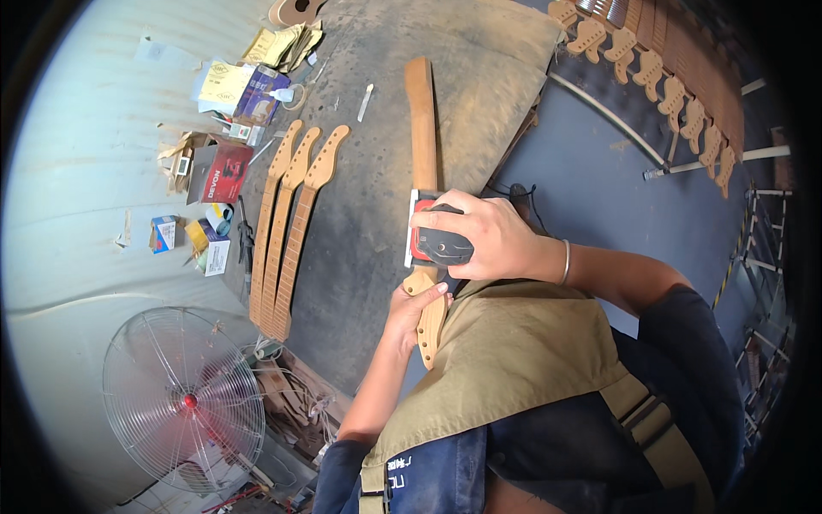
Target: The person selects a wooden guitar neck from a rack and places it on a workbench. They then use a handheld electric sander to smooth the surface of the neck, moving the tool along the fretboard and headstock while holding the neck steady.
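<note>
My right hand (505,236) grips a red and black electric sander (444,247) from above, its fingers wrapped over the black top. The sander's pale-edged pad rests across a wooden guitar neck (429,336). My left hand (406,319) is closed around that neck by its headstock, thumb lying over the wood, near my apron. Beyond the sander, a long wooden length (423,141) runs on in line with the headstock; the sander and my right hand hide where they meet. Left of it, several more guitar necks (295,176) lie side by side on the dark workbench (364,154).
Cartons (226,171), sandpaper sheets (224,83) and a small white bottle (282,94) line the bench's left side. A white strip (366,102) lies farther in. A caged fan (184,400) stands lower left. Racked guitar necks (673,94) hang at the upper right.
</note>
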`<action>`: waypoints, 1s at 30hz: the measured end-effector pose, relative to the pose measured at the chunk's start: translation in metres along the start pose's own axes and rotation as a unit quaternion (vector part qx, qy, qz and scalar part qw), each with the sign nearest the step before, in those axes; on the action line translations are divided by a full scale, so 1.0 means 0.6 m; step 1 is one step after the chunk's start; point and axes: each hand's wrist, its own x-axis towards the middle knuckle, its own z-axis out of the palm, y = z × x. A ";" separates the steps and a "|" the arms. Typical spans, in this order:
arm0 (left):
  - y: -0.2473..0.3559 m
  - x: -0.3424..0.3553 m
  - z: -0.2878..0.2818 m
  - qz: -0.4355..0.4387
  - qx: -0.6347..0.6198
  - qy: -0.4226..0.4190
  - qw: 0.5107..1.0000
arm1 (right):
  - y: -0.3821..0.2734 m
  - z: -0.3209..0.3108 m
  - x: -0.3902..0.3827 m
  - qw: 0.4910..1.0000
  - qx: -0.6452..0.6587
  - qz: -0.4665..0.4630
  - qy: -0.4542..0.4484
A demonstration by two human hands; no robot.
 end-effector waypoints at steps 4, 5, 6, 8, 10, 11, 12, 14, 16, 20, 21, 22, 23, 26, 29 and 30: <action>-0.013 0.012 -0.017 -0.012 -0.021 -0.013 1.000 | 0.000 -0.007 -0.001 0.998 0.051 0.002 -0.033; -0.018 0.016 -0.027 -0.026 0.001 -0.019 0.999 | -0.001 -0.006 -0.004 0.999 0.028 0.004 -0.019; -0.023 0.020 -0.031 -0.022 -0.016 -0.028 0.999 | -0.004 -0.003 -0.009 1.000 0.004 0.006 -0.005; -0.022 0.020 -0.025 -0.012 -0.049 -0.045 0.998 | -0.006 -0.002 -0.013 1.000 -0.004 0.017 -0.003; -0.047 0.040 -0.055 -0.013 -0.098 -0.072 0.992 | -0.007 -0.007 -0.017 0.999 0.025 0.039 -0.028; -0.056 0.047 -0.059 -0.016 -0.123 -0.091 0.988 | -0.010 -0.012 -0.017 0.998 0.039 0.037 -0.033; -0.064 0.051 -0.064 -0.020 -0.141 -0.096 0.985 | -0.010 -0.011 -0.019 0.999 0.019 0.038 -0.022; -0.065 0.051 -0.069 -0.025 -0.174 -0.102 0.979 | -0.009 0.000 -0.023 0.999 -0.016 0.037 0.001; -0.077 0.053 -0.074 -0.037 -0.198 -0.104 0.974 | -0.018 -0.005 -0.028 0.998 -0.009 0.056 -0.013; -0.101 0.061 -0.086 -0.054 -0.261 -0.114 0.957 | -0.020 -0.011 -0.035 0.998 -0.029 0.051 -0.007; -0.105 0.062 -0.086 -0.054 -0.264 -0.114 0.956 | -0.018 -0.007 -0.037 0.998 -0.036 0.046 0.000; -0.104 0.061 -0.083 -0.059 -0.277 -0.118 0.952 | -0.016 -0.006 -0.037 0.998 -0.042 0.040 0.007; -0.103 0.057 -0.079 -0.065 -0.291 -0.123 0.947 | -0.021 -0.010 -0.038 0.998 -0.028 0.052 -0.010; -0.109 0.055 -0.077 -0.071 -0.315 -0.150 0.934 | -0.024 -0.010 -0.045 0.997 -0.030 0.061 -0.035; -0.111 0.059 -0.078 -0.070 -0.323 -0.174 0.928 | -0.010 -0.016 -0.032 0.996 -0.075 0.039 0.014; -0.111 0.059 -0.078 -0.069 -0.323 -0.180 0.926 | -0.008 -0.017 -0.033 0.995 -0.090 0.048 0.012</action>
